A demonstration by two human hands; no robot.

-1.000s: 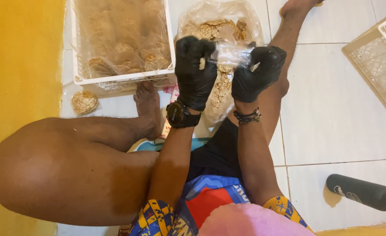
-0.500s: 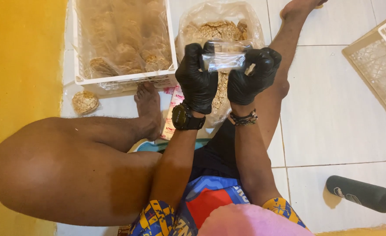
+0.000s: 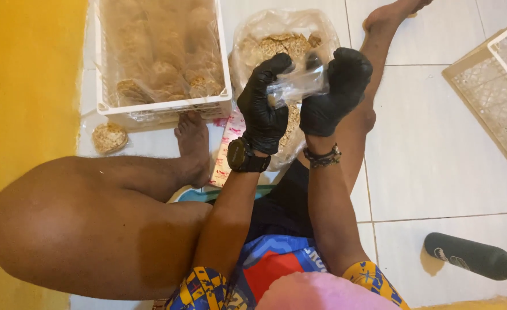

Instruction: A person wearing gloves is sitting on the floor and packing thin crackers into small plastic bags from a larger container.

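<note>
Both hands gloved in black, raised over the lap. Left hand (image 3: pixel 263 109) and right hand (image 3: pixel 334 92) share one small clear plastic bag (image 3: pixel 299 85), held up between them. Left grip: fingers closed on the bag's left edge. Right grip: fingers curled shut on its right side. Bag contents: can't tell, film too crumpled and glossy.

Containers:
- Large clear bag (image 3: pixel 282 43) on the floor just behind the hands, mouth open, holding a heap of tan round wafers (image 3: pixel 276 46). It runs down under the hands towards the lap.
- White plastic crate (image 3: pixel 162 106) to the left of it, lined with clear film and full of packed brown wafers; stacks show through the film at the near wall. Left foot touches the crate's near side.
- Single wrapped wafer pack (image 3: pixel 109 138) lying loose on the floor left of the crate corner.
- Beige lattice crate (image 3: pixel 491 86) at far right, well apart; nothing visible in the part in view.

Pink printed sheet (image 3: pixel 227 152) lies on the floor under the left wrist. Dark bottle (image 3: pixel 474 256) lies on the tiles at lower right.
</note>
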